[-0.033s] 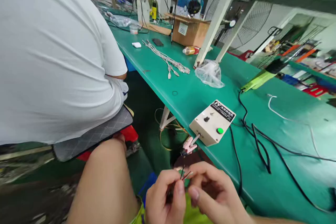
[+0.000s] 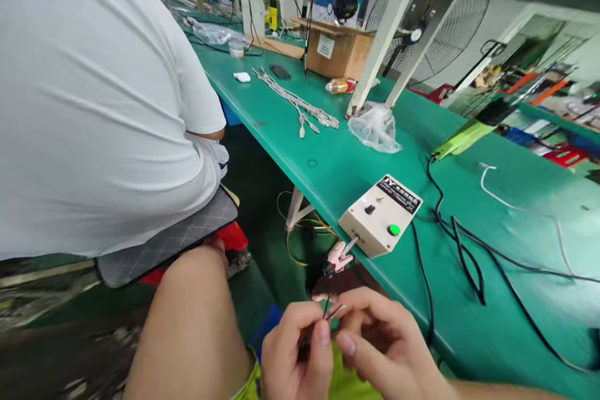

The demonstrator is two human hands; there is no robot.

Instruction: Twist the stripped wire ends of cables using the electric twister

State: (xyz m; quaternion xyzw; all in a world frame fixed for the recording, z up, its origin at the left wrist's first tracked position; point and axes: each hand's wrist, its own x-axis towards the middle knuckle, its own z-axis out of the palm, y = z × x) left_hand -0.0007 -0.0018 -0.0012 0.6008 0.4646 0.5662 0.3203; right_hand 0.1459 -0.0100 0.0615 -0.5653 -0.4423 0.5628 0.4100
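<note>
Low in front of me, above my lap, my left hand (image 2: 297, 347) is closed, its thumb and index finger pinching thin wires (image 2: 327, 308). Dark, reddish and whitish strands stick up from that pinch. My right hand (image 2: 387, 344) is beside it, index finger reaching to the wire ends, thumb apart and the other fingers curled. Whether it touches the strands is hard to see. Just beyond the hands, a pink clip (image 2: 338, 257) hangs over the table edge from a beige box (image 2: 380, 215) with a green button and a black knob.
The green table (image 2: 300, 156) runs away to the left. It bears a bundle of white cables (image 2: 295, 99), a plastic bag (image 2: 375, 128), a bottle (image 2: 340, 85), a cardboard box (image 2: 340, 50) and black cords (image 2: 462, 244). A person in a white shirt (image 2: 103, 106) sits close on my left.
</note>
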